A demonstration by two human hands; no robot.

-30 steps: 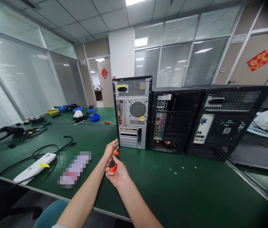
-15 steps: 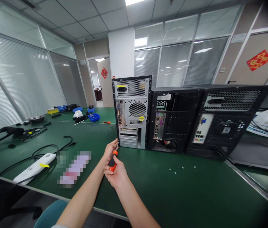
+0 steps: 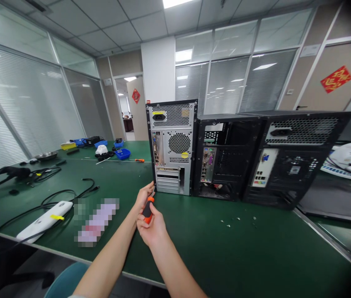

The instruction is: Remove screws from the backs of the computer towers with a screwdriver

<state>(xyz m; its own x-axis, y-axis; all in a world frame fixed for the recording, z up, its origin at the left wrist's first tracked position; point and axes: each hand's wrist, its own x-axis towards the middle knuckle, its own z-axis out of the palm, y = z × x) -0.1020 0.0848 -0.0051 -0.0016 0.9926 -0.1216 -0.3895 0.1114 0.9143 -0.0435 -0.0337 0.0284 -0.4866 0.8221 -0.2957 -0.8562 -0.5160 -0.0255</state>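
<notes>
My right hand (image 3: 152,225) is wrapped around the orange-and-black handle of a screwdriver (image 3: 148,210). Its metal shaft slants up to the lower left rear corner of a computer case (image 3: 173,163), whose silver back panel faces me. At that same corner, my left hand (image 3: 144,197) has its fingers bent together beside the shaft tip. What those fingers pinch, if anything, is hidden, and so is the screw at the tip. The case stands upright, with a fan grille, ports and slot covers showing.
Two black computer cases (image 3: 225,159) stand close on the right. Several small screws (image 3: 238,218) lie on the green table (image 3: 274,248). To the left are a white power strip (image 3: 45,219), black cables, blue trays (image 3: 122,154) and a second orange screwdriver (image 3: 139,160).
The view has shifted very slightly. Both hands and the screwdriver keep almost the same place at the case corner.
</notes>
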